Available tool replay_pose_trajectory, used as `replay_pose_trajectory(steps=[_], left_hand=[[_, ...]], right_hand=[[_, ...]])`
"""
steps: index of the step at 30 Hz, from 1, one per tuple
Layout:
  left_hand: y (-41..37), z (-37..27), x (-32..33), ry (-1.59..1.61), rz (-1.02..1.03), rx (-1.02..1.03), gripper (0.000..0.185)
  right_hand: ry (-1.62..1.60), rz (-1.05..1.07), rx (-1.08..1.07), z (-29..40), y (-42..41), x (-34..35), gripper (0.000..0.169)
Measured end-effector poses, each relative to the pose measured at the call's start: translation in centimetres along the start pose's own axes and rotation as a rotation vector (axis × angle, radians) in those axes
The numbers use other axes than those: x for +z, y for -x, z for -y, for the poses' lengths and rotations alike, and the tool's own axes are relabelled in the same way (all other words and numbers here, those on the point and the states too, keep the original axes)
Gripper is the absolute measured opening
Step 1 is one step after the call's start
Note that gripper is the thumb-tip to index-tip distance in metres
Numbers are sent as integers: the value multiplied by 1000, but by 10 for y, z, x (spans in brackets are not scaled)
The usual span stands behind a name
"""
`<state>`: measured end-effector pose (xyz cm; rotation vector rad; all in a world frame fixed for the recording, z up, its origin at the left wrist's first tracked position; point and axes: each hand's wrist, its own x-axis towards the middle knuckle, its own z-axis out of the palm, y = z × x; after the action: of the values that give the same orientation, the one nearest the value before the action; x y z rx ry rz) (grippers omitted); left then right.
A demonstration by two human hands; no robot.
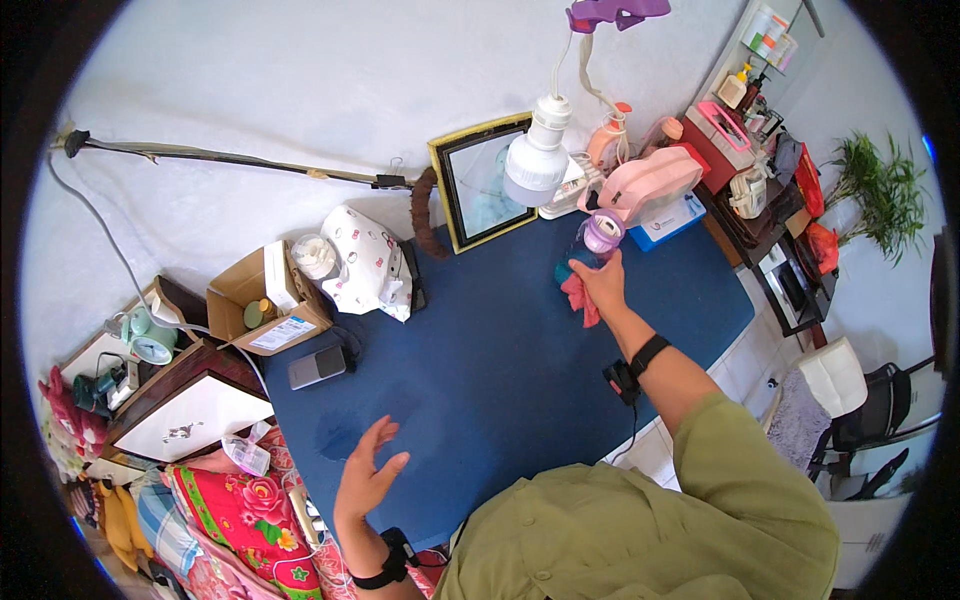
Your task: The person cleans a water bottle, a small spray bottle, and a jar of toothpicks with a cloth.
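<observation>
My right hand [602, 289] reaches to the far right part of the dark blue tabletop [487, 360]. It grips a clear bottle with a purple lid [603, 231], and a crumpled pink cloth [578, 301] hangs from the same hand against the bottle. The fingers behind the bottle are partly hidden. My left hand [367, 469] hovers near the table's left front edge, fingers apart and nothing in it. Dark damp-looking patches show on the surface close to it. Both wrists wear black straps.
A grey power bank or similar device [317, 367], an open cardboard box [270, 300] and a patterned white bag [367, 259] line the left side. A framed picture [486, 238] leans on the wall. Overhead hangs a white bulb [537, 154]. A pink pouch [649, 180] stands behind the bottle.
</observation>
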<state>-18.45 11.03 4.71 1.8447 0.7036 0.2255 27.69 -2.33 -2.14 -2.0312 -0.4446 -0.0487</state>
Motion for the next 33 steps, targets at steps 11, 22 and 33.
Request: replay_pose_trajectory(steps=[11, 22, 33], left_hand=[[32, 34, -15, -65, -8, -136, 61], [27, 54, -25, -81, -152, -203, 57], [44, 56, -23, -150, -179, -265, 56]], right_hand=[[-230, 81, 150, -31, -69, 38, 89], [-19, 24, -114, -86, -131, 62, 91], [-438, 586, 305, -23, 32, 60, 24]])
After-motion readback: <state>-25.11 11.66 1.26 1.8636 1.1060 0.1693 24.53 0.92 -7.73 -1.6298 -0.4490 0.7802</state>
